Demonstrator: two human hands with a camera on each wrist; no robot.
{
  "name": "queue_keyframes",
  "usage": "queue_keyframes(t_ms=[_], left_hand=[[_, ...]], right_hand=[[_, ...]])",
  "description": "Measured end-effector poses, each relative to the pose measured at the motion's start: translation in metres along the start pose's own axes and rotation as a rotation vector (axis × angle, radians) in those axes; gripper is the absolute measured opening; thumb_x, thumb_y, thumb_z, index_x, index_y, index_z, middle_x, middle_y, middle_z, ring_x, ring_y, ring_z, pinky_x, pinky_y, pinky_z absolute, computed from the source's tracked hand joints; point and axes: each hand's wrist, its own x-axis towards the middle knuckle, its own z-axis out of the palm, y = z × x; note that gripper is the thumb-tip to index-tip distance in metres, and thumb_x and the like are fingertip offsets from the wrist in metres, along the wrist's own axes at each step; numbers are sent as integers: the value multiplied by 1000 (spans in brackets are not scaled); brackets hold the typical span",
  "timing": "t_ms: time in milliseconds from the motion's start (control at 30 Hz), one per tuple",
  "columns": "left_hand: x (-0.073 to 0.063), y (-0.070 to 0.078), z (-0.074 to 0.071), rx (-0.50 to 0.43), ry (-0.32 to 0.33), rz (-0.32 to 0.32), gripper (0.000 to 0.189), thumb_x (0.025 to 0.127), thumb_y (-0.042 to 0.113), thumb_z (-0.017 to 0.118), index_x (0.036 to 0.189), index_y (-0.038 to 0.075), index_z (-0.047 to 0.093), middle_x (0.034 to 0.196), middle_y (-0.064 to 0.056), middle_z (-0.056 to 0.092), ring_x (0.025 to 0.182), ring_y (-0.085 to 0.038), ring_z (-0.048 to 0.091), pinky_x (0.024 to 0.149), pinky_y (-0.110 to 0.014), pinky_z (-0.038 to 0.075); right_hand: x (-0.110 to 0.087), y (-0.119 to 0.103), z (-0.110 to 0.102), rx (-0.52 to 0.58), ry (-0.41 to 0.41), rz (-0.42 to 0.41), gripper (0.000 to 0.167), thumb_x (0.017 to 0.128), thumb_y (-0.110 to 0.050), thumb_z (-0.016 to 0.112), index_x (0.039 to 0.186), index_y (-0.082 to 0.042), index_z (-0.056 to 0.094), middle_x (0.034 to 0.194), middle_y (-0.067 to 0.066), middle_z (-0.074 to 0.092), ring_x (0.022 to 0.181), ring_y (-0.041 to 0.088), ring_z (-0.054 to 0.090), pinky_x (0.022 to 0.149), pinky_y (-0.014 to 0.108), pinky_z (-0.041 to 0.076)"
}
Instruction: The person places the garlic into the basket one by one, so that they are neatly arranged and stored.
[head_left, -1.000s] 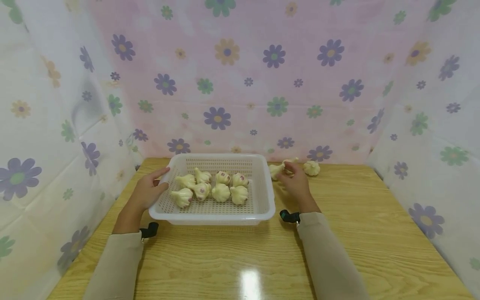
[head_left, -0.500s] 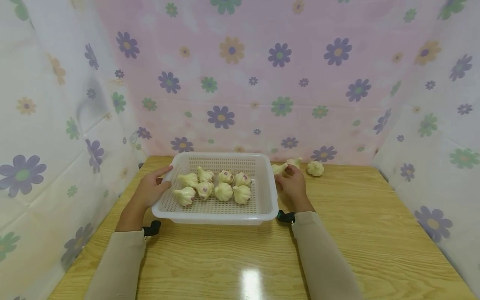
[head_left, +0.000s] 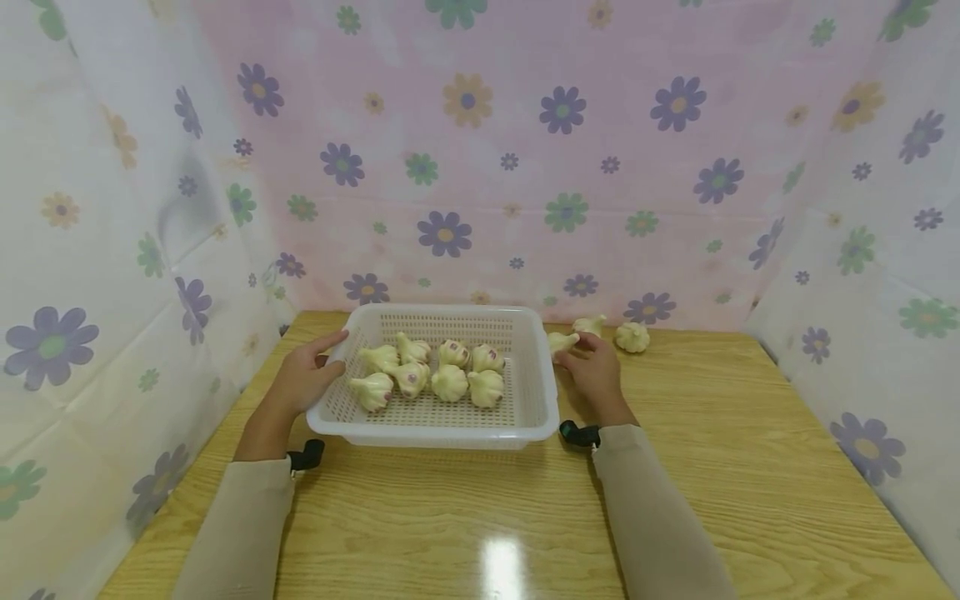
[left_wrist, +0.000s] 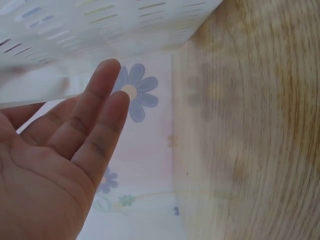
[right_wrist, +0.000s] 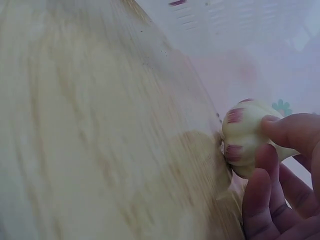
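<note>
My left hand [head_left: 306,379] holds the left rim of a white plastic basket [head_left: 450,435], thumb at the rim. In the left wrist view, fingers [left_wrist: 107,127] of that hand extend beside the slotted basket wall [left_wrist: 115,25]. Several garlic bulbs [head_left: 411,379], pale with purple marks, lie inside the basket. Just right of the basket, my right hand [head_left: 596,375] pinches another garlic bulb [right_wrist: 245,135] between thumb and fingers. That bulb is low, at the table surface, and partly covered by the fingers in the right wrist view.
Two more garlic bulbs lie at the table's back edge: one [head_left: 588,324] just behind the right hand, another [head_left: 632,337] to its right. The wooden table [head_left: 420,517] is enclosed by flower-patterned cloth [head_left: 495,200] at the back and both sides.
My right hand has shifted slightly toward the basket and taken hold of the nearest garlic bulb. The left hand stays at the basket rim. The head view has shifted slightly.
</note>
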Motion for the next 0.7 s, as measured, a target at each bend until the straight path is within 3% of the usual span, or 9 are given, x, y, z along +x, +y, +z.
queue_keyframes(t_ms=[333, 500, 700], left_hand=[[0, 1, -1, 24, -9, 4, 64, 101, 22, 55, 162, 22, 38, 142, -35, 56, 86, -28, 76, 66, -40, 64], [0, 2, -1, 45, -11, 16, 63, 101, 23, 55, 162, 21, 38, 140, -35, 58, 86, -27, 75, 65, -39, 64], [1, 0, -2, 45, -20, 28, 63, 101, 23, 55, 162, 21, 38, 137, -36, 60, 83, -26, 76, 63, -40, 64]], right_hand=[[-9, 1, -12, -43, -35, 1, 48, 92, -31, 79, 135, -13, 66, 137, 11, 63, 92, 25, 76, 68, 27, 61], [-14, 1, -21, -98, -27, -3, 47, 93, -36, 77, 133, -15, 67, 134, 10, 65, 97, 29, 74, 66, 28, 60], [-18, 3, -33, -158, 5, -27, 51, 94, -40, 75, 135, -12, 66, 142, 13, 59, 106, 33, 71, 69, 30, 60]])
